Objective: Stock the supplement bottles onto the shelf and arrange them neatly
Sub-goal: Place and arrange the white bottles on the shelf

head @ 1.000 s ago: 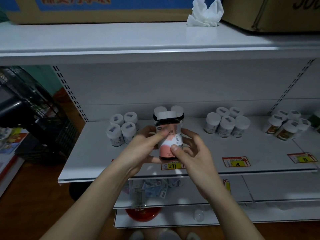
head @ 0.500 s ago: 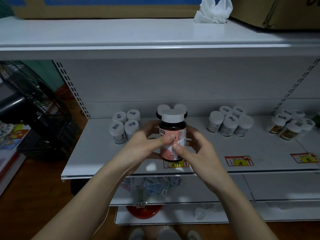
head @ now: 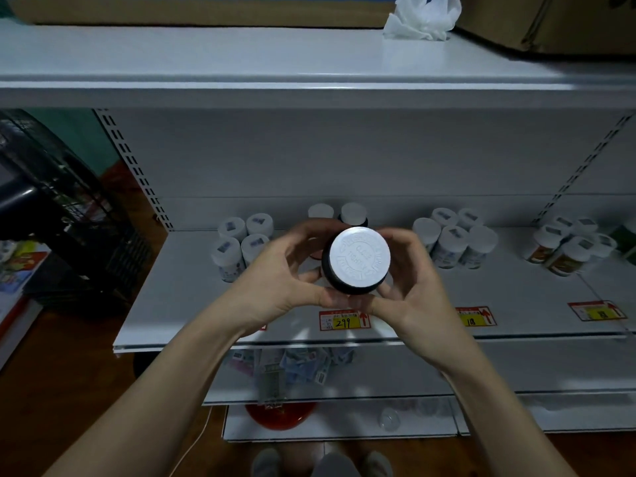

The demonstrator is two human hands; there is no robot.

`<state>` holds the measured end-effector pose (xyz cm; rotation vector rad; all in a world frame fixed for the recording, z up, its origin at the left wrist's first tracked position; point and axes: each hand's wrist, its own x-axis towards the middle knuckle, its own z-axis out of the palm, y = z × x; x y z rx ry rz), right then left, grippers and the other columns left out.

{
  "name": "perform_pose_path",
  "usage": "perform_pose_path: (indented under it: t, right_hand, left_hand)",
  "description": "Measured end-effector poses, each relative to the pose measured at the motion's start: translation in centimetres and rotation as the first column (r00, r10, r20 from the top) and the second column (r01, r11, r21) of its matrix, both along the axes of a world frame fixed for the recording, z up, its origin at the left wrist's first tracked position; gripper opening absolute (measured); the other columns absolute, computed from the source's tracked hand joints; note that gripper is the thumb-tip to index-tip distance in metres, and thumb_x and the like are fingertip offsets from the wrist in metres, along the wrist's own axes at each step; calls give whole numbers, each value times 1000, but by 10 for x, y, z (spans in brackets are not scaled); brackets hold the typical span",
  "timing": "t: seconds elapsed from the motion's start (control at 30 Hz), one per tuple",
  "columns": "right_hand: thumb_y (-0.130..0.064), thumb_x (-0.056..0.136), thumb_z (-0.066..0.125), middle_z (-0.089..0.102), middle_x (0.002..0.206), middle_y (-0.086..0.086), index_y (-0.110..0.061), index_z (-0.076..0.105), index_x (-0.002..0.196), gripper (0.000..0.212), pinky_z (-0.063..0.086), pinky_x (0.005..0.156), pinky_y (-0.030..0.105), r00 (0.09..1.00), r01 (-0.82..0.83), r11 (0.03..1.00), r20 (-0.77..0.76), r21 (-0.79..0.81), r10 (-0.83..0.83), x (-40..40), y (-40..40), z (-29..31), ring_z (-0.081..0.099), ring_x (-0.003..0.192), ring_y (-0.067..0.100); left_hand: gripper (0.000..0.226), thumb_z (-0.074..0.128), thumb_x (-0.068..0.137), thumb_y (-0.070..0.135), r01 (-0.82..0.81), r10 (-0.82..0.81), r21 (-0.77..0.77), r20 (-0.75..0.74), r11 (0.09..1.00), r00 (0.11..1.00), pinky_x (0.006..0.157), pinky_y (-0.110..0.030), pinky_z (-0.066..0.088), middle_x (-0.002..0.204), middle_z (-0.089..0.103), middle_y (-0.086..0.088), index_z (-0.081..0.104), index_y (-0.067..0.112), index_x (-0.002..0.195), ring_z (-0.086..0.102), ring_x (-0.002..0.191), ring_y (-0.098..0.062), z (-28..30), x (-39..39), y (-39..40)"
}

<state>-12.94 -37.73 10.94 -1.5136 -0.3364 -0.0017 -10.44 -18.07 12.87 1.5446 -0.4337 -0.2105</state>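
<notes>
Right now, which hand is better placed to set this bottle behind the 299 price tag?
Probably the left hand: both hands grip the dark bottle, but the two matching bottles stand slightly left, and the right hand sits farther out.

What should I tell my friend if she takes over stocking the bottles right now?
Both hands hold one dark bottle, tipped so its white cap faces the camera: left hand curled round its left side, right hand round its right.
It is in the air in front of the middle shelf, above the 299 price tag.
Done: two like bottles stand at the back, behind the held one. White-capped groups stand left and right.
Left: set this bottle upright with its pair and line it up.
</notes>
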Motion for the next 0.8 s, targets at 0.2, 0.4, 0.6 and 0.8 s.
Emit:
perform_pose_path:
  t: [0.2,0.4,0.6,0.8]
  right_hand:
    - [7,88,66,56,139,-9,-19,40,146,70,48,100,18,996,-28,993,-90,-111,18,1,-4,6,54,127,0]
    - [-19,99,59,70,112,3,-54,17,150,75,58,86,32,970,-67,970,-242,-235,8,2,-5,11,72,99,15]
    - [-42,101,48,71,97,15,-31,57,128,30,58,53,35,931,-24,978,-361,-207,-53,13,10,35,71,63,32]
    - [-57,101,37,67,65,25,-2,67,94,64,54,47,30,875,-5,969,-470,-247,-116,25,22,48,65,52,32]
  left_hand:
    - [65,71,86,15,58,-47,85,-125,995,991,100,-26,51,130,66,9,42,30,143,60,124,-8,0,0,1]
    - [67,59,98,29,44,25,249,-266,967,964,65,-30,59,117,70,6,22,48,151,74,93,-17,6,5,-1]
    - [47,48,97,56,-14,159,417,-315,909,936,53,-29,56,79,73,-19,68,18,116,68,57,-25,32,14,-9]
    - [82,31,100,63,12,205,511,-367,860,907,43,-20,47,59,67,-21,67,-10,83,61,45,-25,42,24,-10]
